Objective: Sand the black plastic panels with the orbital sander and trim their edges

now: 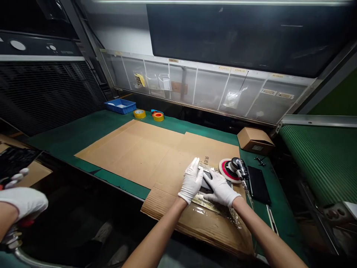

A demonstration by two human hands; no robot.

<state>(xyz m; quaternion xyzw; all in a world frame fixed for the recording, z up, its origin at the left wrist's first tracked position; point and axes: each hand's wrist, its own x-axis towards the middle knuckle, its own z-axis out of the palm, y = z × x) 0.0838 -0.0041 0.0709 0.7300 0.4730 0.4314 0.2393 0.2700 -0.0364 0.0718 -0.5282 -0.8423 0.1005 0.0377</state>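
Note:
Both my hands wear white gloves and are at a dark grey flat panel (206, 183) lying on taped cardboard. My left hand (192, 181) grips its left side, fingers together and pointing away from me. From the right, my right hand (221, 189) holds the panel, thumb and forefinger spread across it. The gloves cover much of the panel, so its full shape is hidden. Just beyond my right hand rests a polisher (237, 169) with a red-and-white round pad. Shiny clear and yellowish tape (199, 210) covers the cardboard under the panel.
Large cardboard sheets (156, 149) cover the green bench. Tape rolls (139, 113) and a blue tray (121, 106) stand at the back left. A cardboard box (255, 140) and a black flat panel (259, 184) are on the right. At far left, a co-worker's gloved hand (25, 203) holds a tool.

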